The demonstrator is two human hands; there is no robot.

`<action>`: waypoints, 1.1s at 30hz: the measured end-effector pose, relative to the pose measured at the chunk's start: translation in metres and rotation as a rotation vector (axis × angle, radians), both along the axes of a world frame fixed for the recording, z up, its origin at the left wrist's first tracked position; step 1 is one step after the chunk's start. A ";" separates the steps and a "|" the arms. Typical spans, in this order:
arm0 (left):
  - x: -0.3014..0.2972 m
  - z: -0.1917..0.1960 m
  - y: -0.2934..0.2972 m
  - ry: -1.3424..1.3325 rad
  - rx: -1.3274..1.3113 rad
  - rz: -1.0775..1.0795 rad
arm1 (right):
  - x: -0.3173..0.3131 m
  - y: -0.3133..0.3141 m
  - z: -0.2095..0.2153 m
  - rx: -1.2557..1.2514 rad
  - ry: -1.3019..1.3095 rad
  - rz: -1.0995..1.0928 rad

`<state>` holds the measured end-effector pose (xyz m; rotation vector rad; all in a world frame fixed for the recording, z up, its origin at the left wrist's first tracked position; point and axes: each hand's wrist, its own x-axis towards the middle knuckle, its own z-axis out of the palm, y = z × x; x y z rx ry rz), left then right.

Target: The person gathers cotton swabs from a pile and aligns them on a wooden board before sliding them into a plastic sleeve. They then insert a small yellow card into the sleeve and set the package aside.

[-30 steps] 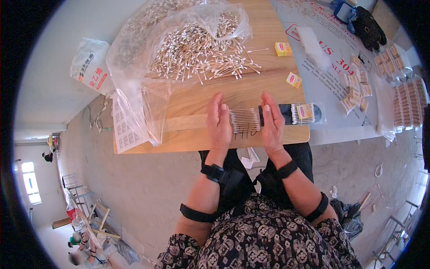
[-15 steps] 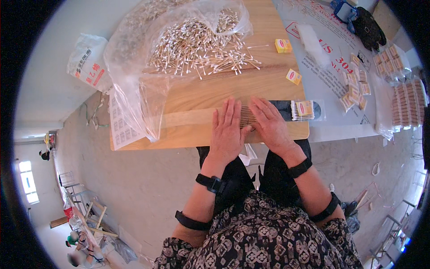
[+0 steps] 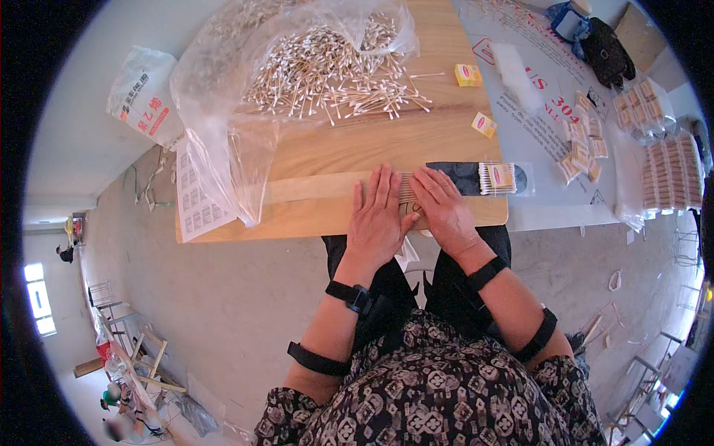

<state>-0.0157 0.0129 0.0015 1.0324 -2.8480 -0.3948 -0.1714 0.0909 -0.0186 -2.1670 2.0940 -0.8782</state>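
Note:
My left hand (image 3: 376, 215) lies flat with fingers stretched out over a row of cotton swabs (image 3: 406, 190) near the table's front edge. Flat beside it, my right hand (image 3: 448, 212) covers the row's other end. Only a narrow band of wooden sticks shows between the hands; the rest is hidden. A pale strip (image 3: 306, 184) runs left from under my left fingers. Right of my right hand is a dark strip (image 3: 455, 178), and at its end sits a clear packet of swabs (image 3: 489, 179) with a yellow label. Behind lies a large heap of loose swabs (image 3: 327, 74).
A clear plastic bag (image 3: 223, 141) surrounds the heap and drapes left over a printed sheet (image 3: 199, 197). Small yellow label stacks (image 3: 468, 75) lie at the right of the wooden table (image 3: 335, 149). On the grey surface beyond stand packed swab bundles (image 3: 671, 171) and a black bag (image 3: 606, 52).
My right hand has slid a little left, closer to my left hand, uncovering more of the dark strip. My left hand stays nearly in place.

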 end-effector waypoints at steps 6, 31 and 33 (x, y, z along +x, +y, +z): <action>0.000 0.001 0.001 0.028 -0.029 -0.002 | 0.004 0.005 0.005 0.034 0.012 -0.005; -0.008 0.002 0.009 -0.038 -0.017 -0.099 | -0.092 0.063 0.019 0.238 0.080 -0.353; -0.012 0.002 0.011 -0.032 -0.017 -0.103 | -0.100 0.068 0.012 0.192 0.104 -0.311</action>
